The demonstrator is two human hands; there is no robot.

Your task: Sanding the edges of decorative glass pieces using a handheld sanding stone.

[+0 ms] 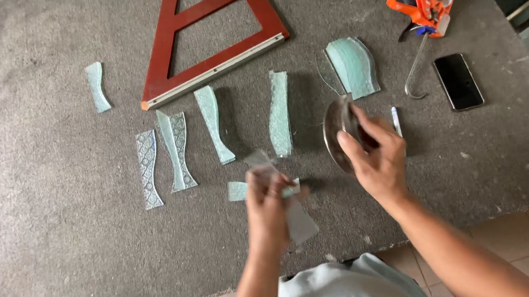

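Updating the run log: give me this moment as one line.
left hand: holds glass strip | right hand: holds round glass piece | grey table: more cut glass shapes, red frame

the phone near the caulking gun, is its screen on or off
Off. The phone lies flat and face up on the grey table, and its screen is uniformly black with only a faint reflection.

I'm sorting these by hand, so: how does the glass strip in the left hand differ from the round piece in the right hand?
The glass strip is long, narrow and flat-looking; the round piece is a disc shape. The left hand holds the strip above the table, pointing toward the person; the right hand holds the disc on edge. Both look like clear glass.
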